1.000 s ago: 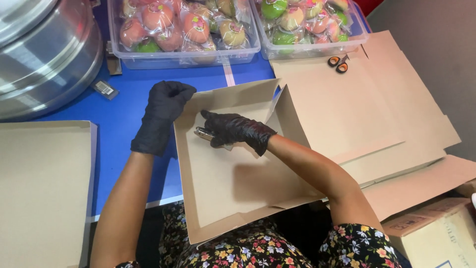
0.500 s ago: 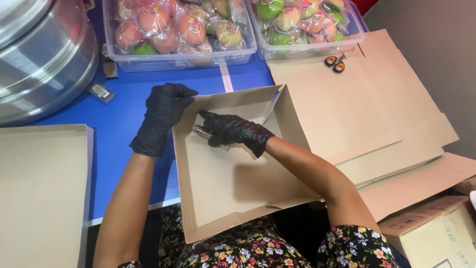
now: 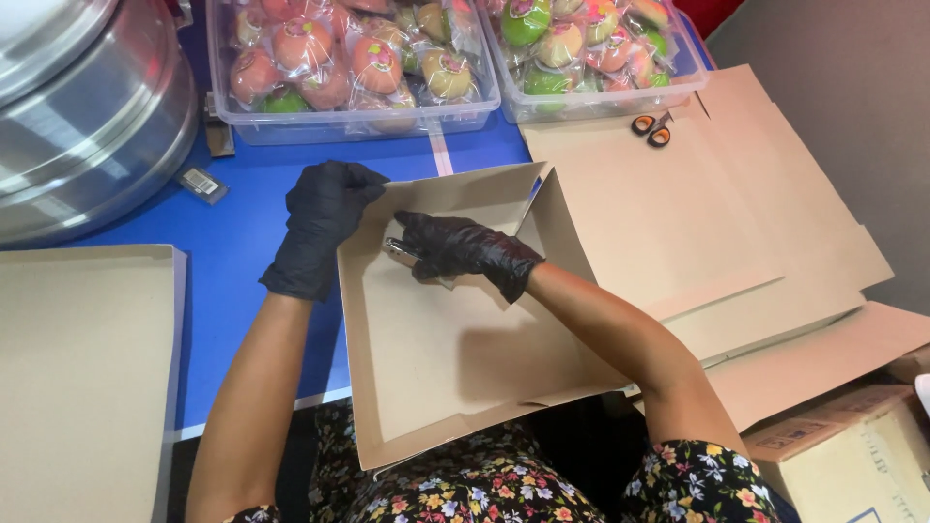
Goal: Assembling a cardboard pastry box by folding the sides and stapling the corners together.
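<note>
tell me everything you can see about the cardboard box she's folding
The cardboard box is plain brown board, a shallow open tray with raised side walls. It lies partly on the blue table, its near end over her lap. The left hand grips its far-left corner; the right hand rests inside, holding a small metal tool.

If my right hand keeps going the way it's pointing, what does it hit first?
The right hand points left with a small metal tool, probably a stapler. First in line is the cardboard box's raised left wall, which the left hand grips from outside. Depth is unclear.
</note>
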